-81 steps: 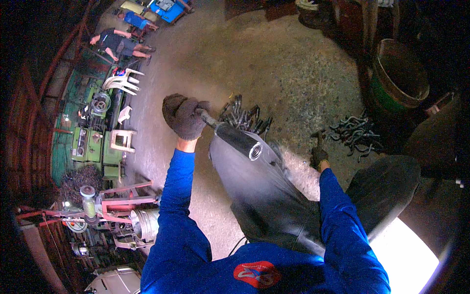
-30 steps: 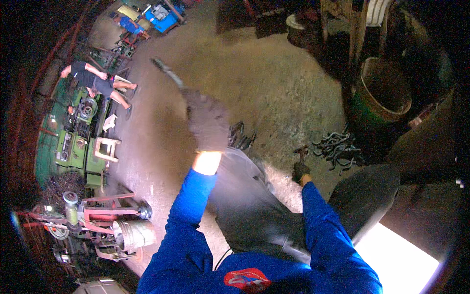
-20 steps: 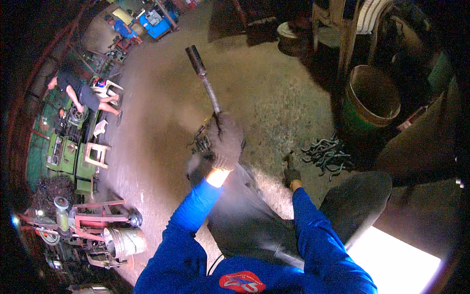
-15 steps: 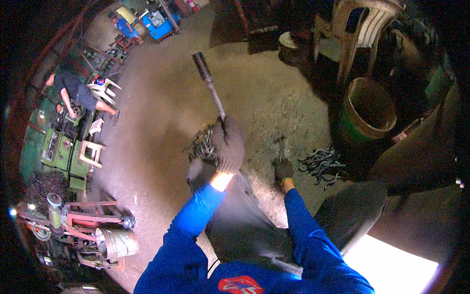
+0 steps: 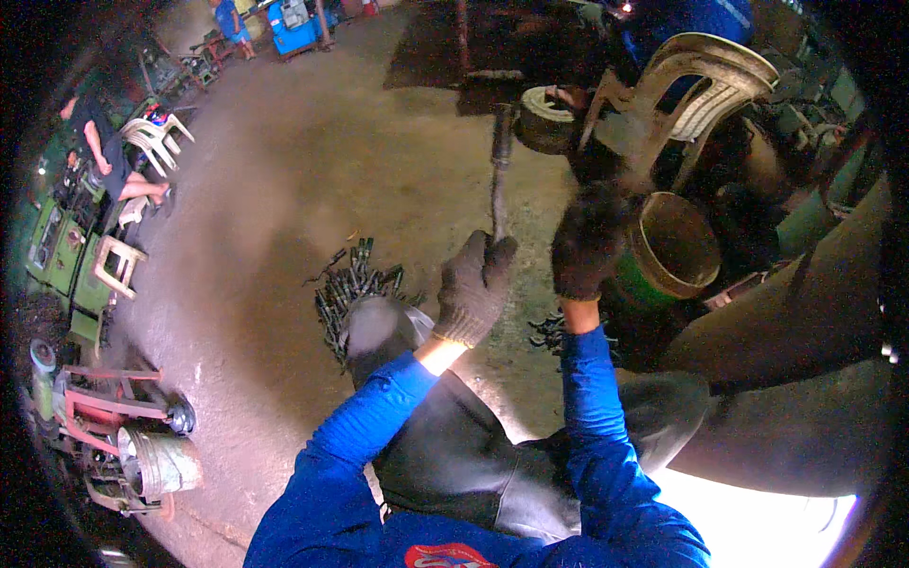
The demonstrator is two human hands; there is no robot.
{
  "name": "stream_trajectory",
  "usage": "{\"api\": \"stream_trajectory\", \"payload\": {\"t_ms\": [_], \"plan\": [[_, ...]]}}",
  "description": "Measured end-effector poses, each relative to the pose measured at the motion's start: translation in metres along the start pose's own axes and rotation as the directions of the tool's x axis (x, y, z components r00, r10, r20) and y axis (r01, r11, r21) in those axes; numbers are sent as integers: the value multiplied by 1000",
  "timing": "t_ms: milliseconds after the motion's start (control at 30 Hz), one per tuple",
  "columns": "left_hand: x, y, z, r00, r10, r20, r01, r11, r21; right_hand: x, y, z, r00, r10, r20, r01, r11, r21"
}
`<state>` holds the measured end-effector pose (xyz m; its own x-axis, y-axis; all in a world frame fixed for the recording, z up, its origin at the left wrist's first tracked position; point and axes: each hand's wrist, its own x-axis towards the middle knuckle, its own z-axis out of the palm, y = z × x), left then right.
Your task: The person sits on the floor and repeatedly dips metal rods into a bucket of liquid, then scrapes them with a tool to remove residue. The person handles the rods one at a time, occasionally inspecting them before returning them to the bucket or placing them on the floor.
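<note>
My left hand (image 5: 476, 292), in a grey knit glove, is closed around the thin shaft of a metal rod with a thick cylindrical end (image 5: 501, 151). The rod stands nearly upright, thick end away from me. My right hand (image 5: 585, 244), in a dark glove, is raised to the right of it, in front of a bucket. Its fingers are lost in shadow and blur, so what it holds, if anything, does not show. Beyond my left knee lies a pile of short metal rods (image 5: 355, 284). A smaller pile of curved metal pieces (image 5: 546, 331) lies partly behind my right forearm.
A rusty green bucket (image 5: 699, 275) stands at the right, with a worn plastic chair (image 5: 701, 71) and a round drum-like thing (image 5: 547, 109) beyond. On the left are green machinery (image 5: 62, 246), white stools (image 5: 118, 265), a whitish bucket (image 5: 163, 464) and a seated person (image 5: 104, 142).
My right hand has risen from the floor beside the curved pieces to in front of the bucket. My left hand has moved right with the rod, which now stands more upright. The view has shifted.
</note>
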<state>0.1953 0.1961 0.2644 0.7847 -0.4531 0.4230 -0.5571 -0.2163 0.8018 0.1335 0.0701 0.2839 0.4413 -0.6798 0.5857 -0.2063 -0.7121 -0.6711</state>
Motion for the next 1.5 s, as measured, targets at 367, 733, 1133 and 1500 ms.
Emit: {"api": "stream_trajectory", "payload": {"t_ms": [367, 733, 1133, 1500], "plan": [[2, -7, 4, 999, 8, -54, -9, 1000, -15, -7, 16, -22, 956, 106, -275, 66, 832, 551], [5, -10, 8, 998, 7, -64, -1, 996, 85, -16, 1, -30, 962, -151, -228, 70, 943, -327], [3, 6, 0, 991, 130, -27, -123, 975, 183, -22, -20, -23, 957, 235, 172, -248, 967, 59], [1, -7, -14, 929, 304, -210, -251, 936, 245, -25, 22, -26, 956, 291, -43, -284, 949, 135]]}}
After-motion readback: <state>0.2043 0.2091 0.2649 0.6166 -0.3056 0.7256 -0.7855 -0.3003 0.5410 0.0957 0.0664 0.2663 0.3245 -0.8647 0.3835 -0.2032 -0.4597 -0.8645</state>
